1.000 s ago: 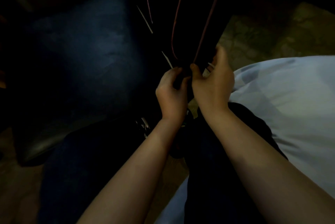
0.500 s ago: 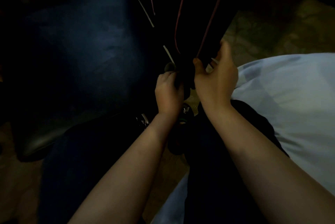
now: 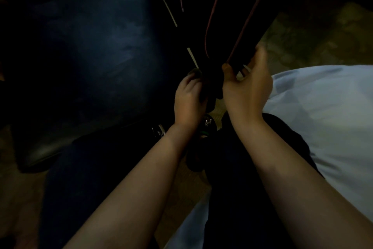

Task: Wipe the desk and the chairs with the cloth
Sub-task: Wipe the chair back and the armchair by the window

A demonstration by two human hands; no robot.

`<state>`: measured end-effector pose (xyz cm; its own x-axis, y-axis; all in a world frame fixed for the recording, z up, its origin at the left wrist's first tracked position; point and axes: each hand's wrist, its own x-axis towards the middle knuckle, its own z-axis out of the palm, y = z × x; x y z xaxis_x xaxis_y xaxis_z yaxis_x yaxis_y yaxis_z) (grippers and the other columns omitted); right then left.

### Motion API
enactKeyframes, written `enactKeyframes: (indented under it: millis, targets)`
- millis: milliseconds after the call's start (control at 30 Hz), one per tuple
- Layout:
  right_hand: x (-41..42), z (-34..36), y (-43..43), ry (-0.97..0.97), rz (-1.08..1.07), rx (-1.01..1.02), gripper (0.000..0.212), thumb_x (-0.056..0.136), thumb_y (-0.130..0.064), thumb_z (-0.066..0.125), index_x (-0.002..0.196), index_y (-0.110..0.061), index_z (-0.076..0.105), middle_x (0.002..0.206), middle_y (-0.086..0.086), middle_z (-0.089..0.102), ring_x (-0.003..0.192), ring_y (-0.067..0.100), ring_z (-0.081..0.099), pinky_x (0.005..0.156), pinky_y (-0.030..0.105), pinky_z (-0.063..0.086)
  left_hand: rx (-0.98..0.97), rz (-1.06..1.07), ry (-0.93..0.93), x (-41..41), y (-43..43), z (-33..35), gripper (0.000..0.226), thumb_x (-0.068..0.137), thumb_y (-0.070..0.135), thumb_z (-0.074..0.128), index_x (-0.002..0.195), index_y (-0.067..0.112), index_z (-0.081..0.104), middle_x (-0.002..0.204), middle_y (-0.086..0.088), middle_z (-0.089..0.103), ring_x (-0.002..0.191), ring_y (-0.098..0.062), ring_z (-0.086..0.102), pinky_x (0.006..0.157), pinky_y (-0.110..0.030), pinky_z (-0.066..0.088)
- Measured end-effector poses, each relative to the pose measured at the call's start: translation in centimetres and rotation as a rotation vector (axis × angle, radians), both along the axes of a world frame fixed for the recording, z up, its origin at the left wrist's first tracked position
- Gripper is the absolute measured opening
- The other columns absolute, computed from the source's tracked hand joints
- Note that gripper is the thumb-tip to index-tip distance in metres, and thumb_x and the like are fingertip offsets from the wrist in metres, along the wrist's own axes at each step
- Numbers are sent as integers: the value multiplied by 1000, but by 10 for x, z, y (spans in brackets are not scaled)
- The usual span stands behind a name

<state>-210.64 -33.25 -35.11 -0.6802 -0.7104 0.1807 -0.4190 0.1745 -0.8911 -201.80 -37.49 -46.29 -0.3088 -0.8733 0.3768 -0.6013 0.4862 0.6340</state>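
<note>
Two bare forearms [image 3: 145, 184] are stretched forward from the bottom edge, and pale blue fabric [image 3: 327, 119] is spread to their right. Just under the left wrist a small round dark thing [image 3: 207, 125] with a glint is seen; what it is cannot be told in the dim light.

Beyond the wrists the two hands are held close together. The left hand [image 3: 188, 101] is curled, and its grip is closed round the cloth [image 3: 194, 72], which shows only as a dark wad at the fingertips, pressed against the lower end of the chair panel [image 3: 228, 16]. The edges of the cloth cannot be made out. The right hand [image 3: 249, 87] is clamped on the same lower end of the panel, with the thumb laid on the near face and the fingers wrapped behind it.

The black panel is edged with red piping [image 3: 248, 20] and is seen rising away to the top edge. To its left a dark blue seat cushion [image 3: 96, 47] is spread wide. A patterned floor [image 3: 323, 43] is visible far right.
</note>
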Motion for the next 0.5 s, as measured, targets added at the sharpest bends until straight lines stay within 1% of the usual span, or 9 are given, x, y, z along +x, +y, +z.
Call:
enactKeyframes:
  millis: [67,133,200,267,300,333,367,433,500]
  targets:
    - [0,0,0,8,4,-2,39,87,-7,66,123,-15,54,95,-24,57,92,-10,59,78,10,48,-83,-43,-150,3,-4,-6,18,77,10,76,93,1,72,98,-13,71,108,-34,61,97,-45,49]
    - [0,-1,0,1,-2,2,40,87,-6,66,123,-16,53,95,-26,57,93,-10,59,80,11,49,-94,-38,-292,0,-8,-5,20,73,13,79,89,2,72,95,-12,71,106,-35,62,96,-48,50]
    - [0,-1,-1,-6,-4,2,40,87,-5,66,123,-16,53,95,-27,57,94,-8,59,81,11,49,-97,-51,-445,-5,-11,2,20,75,17,78,91,5,74,98,-11,71,113,-36,60,102,-50,43]
    - [1,-1,-1,-10,-3,5,40,89,-6,65,125,-17,52,95,-29,55,93,-12,57,82,9,47,-30,-103,-556,-10,-16,9,23,86,22,66,103,10,73,111,-9,69,129,-33,47,110,-50,30]
    - [1,1,-2,-10,0,0,41,89,-7,65,126,-17,51,97,-29,55,93,-13,57,83,10,47,14,-106,-568,-13,-20,11,26,91,25,58,110,13,71,116,-6,68,134,-30,41,113,-48,24]
    - [1,0,-1,-14,0,6,41,89,-7,64,126,-17,51,98,-28,56,94,-12,57,85,13,49,33,-107,-570,-13,-21,11,28,93,28,54,113,16,70,117,-3,67,134,-27,39,113,-46,23]
    - [1,0,-2,-16,0,9,40,89,-8,64,126,-16,52,100,-25,57,97,-8,59,87,17,51,34,-104,-552,-13,-22,10,29,92,30,55,113,18,71,115,-1,68,132,-26,41,112,-44,25]
    - [2,1,0,-13,4,10,38,89,-9,65,124,-17,53,102,-22,59,100,-2,60,88,24,53,22,-74,-405,-9,-19,6,22,84,26,67,100,14,75,102,-2,72,121,-29,53,105,-46,36]
    - [2,1,0,-1,10,14,39,88,-11,67,124,-20,52,102,-23,58,100,-3,60,86,22,53,49,-16,-213,-5,-14,2,9,74,14,76,81,9,75,85,-5,73,103,-31,61,92,-48,48]
